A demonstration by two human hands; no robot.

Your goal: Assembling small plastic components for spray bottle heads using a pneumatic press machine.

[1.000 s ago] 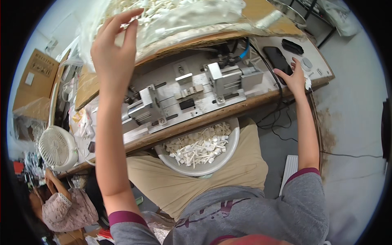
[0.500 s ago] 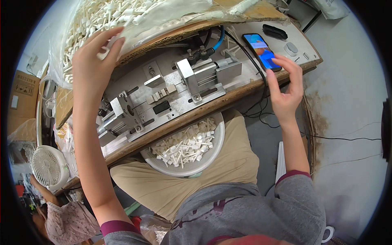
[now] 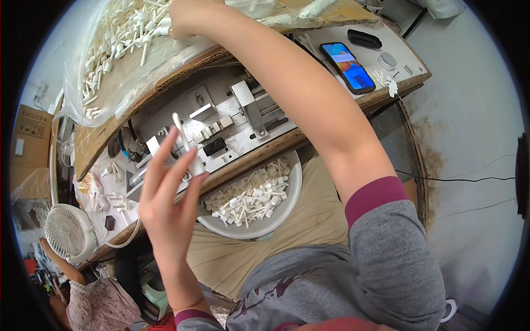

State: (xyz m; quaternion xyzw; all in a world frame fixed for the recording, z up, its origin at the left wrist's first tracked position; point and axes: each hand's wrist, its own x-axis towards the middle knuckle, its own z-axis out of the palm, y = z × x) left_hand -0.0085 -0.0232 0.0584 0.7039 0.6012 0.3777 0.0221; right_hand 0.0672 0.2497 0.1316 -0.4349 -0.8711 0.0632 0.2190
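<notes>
White fan point(image 3: 68, 231), brown carton point(image 3: 34, 130) — lit phone point(image 3: 348, 67), black case point(image 3: 364, 38) nearby

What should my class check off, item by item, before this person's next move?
1. Left hand holding a white piece: ok, pinched.
2. Right hand at the pile of white parts: ok, at its right side.
3. Right hand gripping something: cannot tell, its grasp is hidden.
4. Slotted metal block in sight: ok, neither arm covers it.
5. Basket at the lap: ok.
6. Phone screen dark: not ok, it is lit.
</notes>
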